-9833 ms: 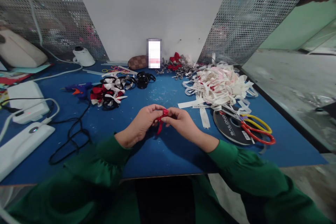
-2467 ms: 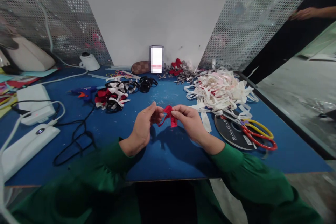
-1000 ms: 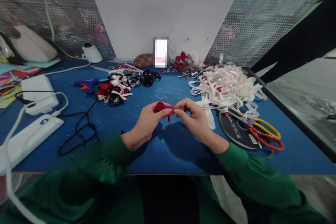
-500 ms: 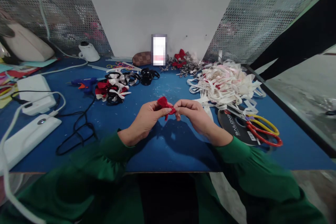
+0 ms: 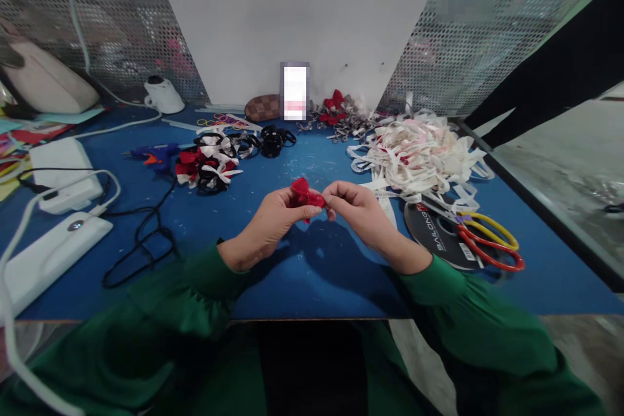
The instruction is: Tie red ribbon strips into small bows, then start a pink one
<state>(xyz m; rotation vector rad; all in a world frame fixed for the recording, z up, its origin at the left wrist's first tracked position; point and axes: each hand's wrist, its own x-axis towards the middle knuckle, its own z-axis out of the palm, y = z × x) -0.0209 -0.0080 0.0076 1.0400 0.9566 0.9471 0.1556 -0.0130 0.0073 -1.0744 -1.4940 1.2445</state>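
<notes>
A small red bow (image 5: 301, 191) is held above the blue table (image 5: 312, 286), near its middle. My left hand (image 5: 273, 220) pinches it between thumb and fingers from the left. My right hand (image 5: 358, 211) is closed on the bow's right end, its thumb and index fingertip pressed together there. Part of the bow is hidden behind the fingers. Left of my hands lies a pile of red, white and black bows (image 5: 207, 166). To the right is a heap of white ribbon (image 5: 419, 156).
Scissors (image 5: 487, 240) lie on a black spool (image 5: 429, 234) at the right. A blue glue gun (image 5: 158, 155), a black cable (image 5: 141, 240) and a white power bank (image 5: 58, 257) are at the left. A lit phone (image 5: 295, 91) stands at the back.
The red bow has turned slightly in my fingers, and its dangling lower end shows less. Both hands stay in nearly the same place.
</notes>
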